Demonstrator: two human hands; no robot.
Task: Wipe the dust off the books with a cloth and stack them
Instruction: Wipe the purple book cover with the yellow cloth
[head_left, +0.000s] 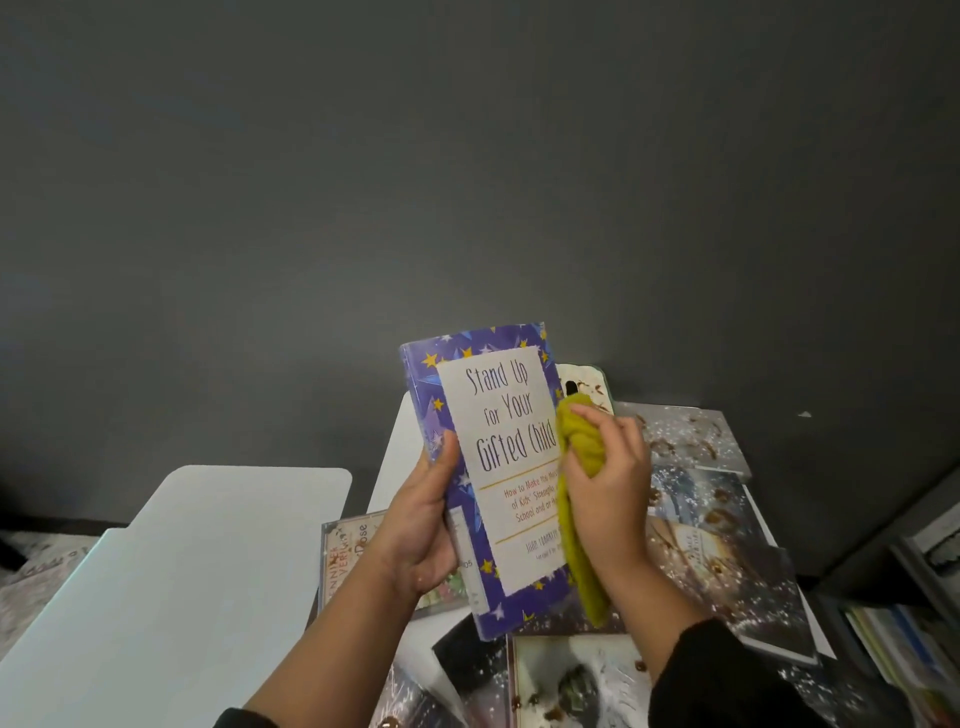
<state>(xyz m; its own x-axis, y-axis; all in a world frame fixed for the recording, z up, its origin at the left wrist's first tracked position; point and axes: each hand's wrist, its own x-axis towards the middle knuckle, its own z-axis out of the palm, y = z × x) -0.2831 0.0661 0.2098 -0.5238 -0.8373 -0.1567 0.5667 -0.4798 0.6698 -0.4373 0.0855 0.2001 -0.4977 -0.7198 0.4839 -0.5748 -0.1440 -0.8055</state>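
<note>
2 hands busy mid-frame: left hand (423, 525) clamps the purple book (498, 467), right hand (605, 467) bunches the yellow cloth (579, 499), so I'd wipe edge-to-edge, away from the spine.

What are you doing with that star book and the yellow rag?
A person holds a purple star-covered book up in the left hand and presses a bunched yellow-green cloth against its right edge with the right hand. More books, speckled with dust and crumbs, lie spread on the table below, not yet stacked.
</note>
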